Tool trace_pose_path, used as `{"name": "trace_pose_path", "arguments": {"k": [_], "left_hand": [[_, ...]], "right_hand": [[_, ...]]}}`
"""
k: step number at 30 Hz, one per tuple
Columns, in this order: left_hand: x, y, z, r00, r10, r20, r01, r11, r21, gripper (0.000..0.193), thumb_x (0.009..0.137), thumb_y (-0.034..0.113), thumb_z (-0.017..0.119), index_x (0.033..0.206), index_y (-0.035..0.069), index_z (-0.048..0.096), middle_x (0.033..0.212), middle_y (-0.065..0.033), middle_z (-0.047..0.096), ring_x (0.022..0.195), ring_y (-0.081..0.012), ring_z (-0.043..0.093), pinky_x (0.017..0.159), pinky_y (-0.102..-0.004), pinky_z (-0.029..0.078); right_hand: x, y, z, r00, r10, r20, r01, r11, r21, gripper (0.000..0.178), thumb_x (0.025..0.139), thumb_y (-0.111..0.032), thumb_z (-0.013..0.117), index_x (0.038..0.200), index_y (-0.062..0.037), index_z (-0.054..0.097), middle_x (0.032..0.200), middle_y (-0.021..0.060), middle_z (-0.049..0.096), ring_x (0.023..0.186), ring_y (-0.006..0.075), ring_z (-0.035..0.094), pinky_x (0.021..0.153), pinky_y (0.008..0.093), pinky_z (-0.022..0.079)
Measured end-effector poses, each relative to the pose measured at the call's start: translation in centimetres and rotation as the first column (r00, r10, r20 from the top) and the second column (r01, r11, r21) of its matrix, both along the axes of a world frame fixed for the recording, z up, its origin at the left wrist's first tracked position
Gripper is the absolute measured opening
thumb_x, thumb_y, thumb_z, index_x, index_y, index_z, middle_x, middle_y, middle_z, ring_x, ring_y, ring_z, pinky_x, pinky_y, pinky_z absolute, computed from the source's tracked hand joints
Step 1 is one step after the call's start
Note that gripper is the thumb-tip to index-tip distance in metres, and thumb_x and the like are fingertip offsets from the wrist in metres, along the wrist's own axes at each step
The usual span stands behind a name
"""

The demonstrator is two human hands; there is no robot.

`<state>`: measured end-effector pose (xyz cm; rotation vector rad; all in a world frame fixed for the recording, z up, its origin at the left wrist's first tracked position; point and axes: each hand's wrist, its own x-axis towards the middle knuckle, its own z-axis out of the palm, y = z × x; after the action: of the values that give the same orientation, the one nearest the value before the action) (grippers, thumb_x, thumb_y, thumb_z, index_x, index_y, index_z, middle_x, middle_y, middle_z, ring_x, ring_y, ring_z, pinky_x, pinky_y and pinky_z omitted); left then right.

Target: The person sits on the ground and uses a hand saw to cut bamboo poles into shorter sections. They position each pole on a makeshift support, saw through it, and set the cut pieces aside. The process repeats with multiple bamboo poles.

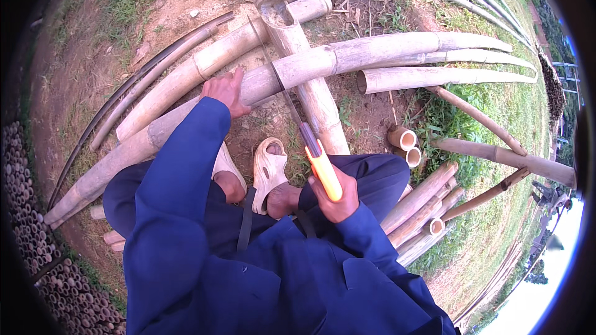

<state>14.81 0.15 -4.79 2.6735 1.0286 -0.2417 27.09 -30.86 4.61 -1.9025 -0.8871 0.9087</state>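
Note:
A long pale bamboo pole (304, 67) lies crosswise in front of me, resting over a thick bamboo post (320, 108) with a notched far end. My left hand (226, 91) is closed over the pole's top, left of the post. In my right hand (337, 195), fingers wrapped round its yellow-orange handle, is a hand saw (294, 111). Its narrow blade crosses the pole between my left hand and the post, at a dark line in the bamboo. The tip sticks out beyond the far side. How deep the blade sits, I cannot tell.
More bamboo poles (205, 62) lie left and beyond. Short cut pieces (422, 205) are piled by my right knee, near two upright bamboo tubes (406, 139). A bamboo frame (496, 152) stands at right. Many stacked tubes (68, 291) fill the lower left. My sandals (269, 167) are close below the pole.

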Motion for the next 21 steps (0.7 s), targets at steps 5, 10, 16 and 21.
{"name": "trace_pose_path", "arguments": {"k": [5,10,16,21], "left_hand": [[0.7,-0.4,-0.4,1.000,-0.011,0.018,0.011,1.000,-0.017,0.077,0.069,0.044,0.089,0.124,0.002,0.054,0.111,-0.0219,0.071,0.098,-0.0411,0.073,0.091,-0.0492,0.058],[1.1,-0.4,-0.9,0.999,-0.021,0.042,0.021,1.000,0.016,0.077,0.069,0.044,0.089,0.124,0.003,0.054,0.110,-0.0217,0.072,0.098,-0.0405,0.073,0.090,-0.0490,0.058],[0.6,0.4,-0.2,1.000,-0.005,0.027,0.005,1.000,0.010,0.080,0.067,0.044,0.089,0.124,0.003,0.053,0.110,-0.0228,0.072,0.099,-0.0405,0.073,0.088,-0.0492,0.059],[0.7,-0.4,-0.6,1.000,-0.008,-0.005,0.008,1.000,0.015,0.079,0.067,0.045,0.089,0.124,0.003,0.053,0.109,-0.0225,0.072,0.099,-0.0403,0.073,0.088,-0.0491,0.059]], "right_hand": [[-1.2,-9.1,4.6,0.995,-0.014,0.099,0.020,0.998,-0.064,0.030,0.091,-0.001,0.072,0.120,0.0000,0.071,0.093,0.0176,0.076,0.082,0.0305,0.078,0.074,0.0347,0.058],[1.7,3.9,-4.3,0.999,-0.029,0.024,0.026,0.994,0.110,0.017,0.094,-0.003,0.072,0.108,0.0050,0.069,0.081,0.0067,0.067,0.071,0.0123,0.059,0.068,0.0297,0.050],[0.2,0.3,-1.1,1.000,-0.004,0.028,0.003,0.999,0.045,0.017,0.094,-0.004,0.073,0.108,0.0044,0.069,0.083,0.0081,0.069,0.074,0.0142,0.062,0.070,0.0311,0.052],[-1.4,-10.6,3.5,0.993,0.019,0.116,-0.013,0.999,-0.051,0.037,0.090,-0.003,0.072,0.127,0.0002,0.070,0.095,0.0169,0.077,0.086,0.0323,0.078,0.078,0.0348,0.059]]}}
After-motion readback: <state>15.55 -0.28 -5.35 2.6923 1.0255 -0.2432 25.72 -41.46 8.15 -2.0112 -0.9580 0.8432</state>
